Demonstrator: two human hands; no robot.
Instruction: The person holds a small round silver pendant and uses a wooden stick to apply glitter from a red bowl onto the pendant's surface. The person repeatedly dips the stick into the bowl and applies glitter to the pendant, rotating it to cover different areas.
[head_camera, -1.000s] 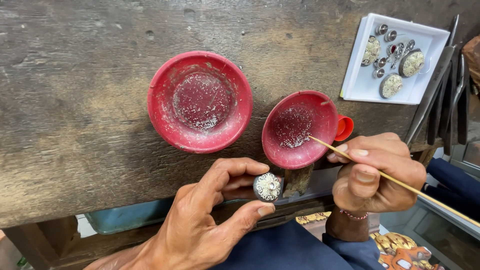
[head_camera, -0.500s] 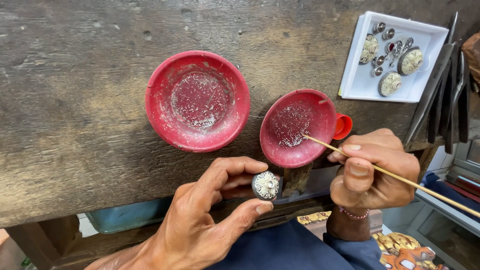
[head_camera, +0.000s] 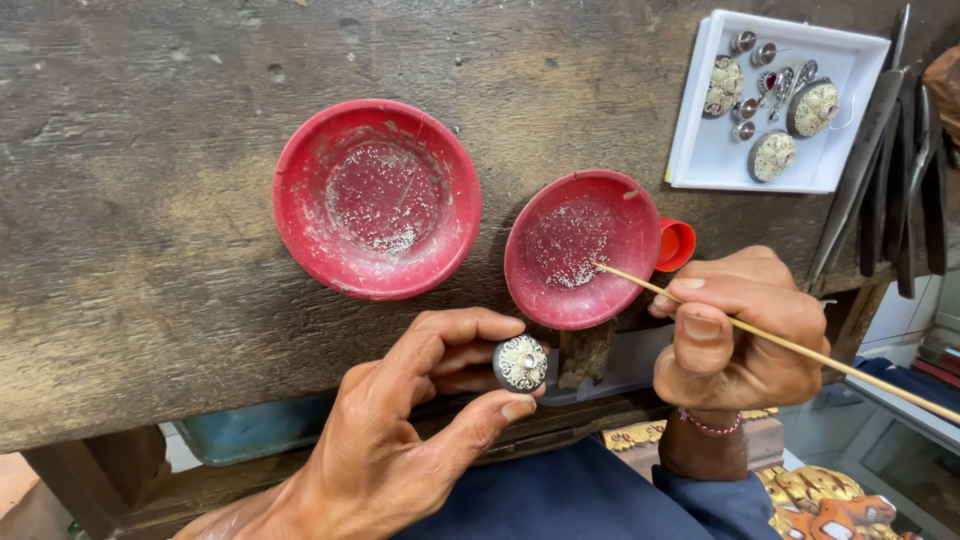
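Fingers of the left hand pinch a small round ornament between thumb and forefinger, its pale filigree face turned up toward the camera, just below the near edge of the bench. The right hand is clenched around a thin wooden stick, thumb pressed on top; the stick's long axis runs from lower right up to upper left, and its tip sits inside the smaller red bowl, among fine silvery grains. That bowl overhangs the bench edge, touching a little red cap on its right. A larger red bowl, scuffed and dusted with the same grains, lies just beside it to the left, with bare, rough, weathered wood open all around on that side. To the upper right a white square tray holds more round filigree pieces and small metal settings, and dark metal tools lean at the bench's right edge.
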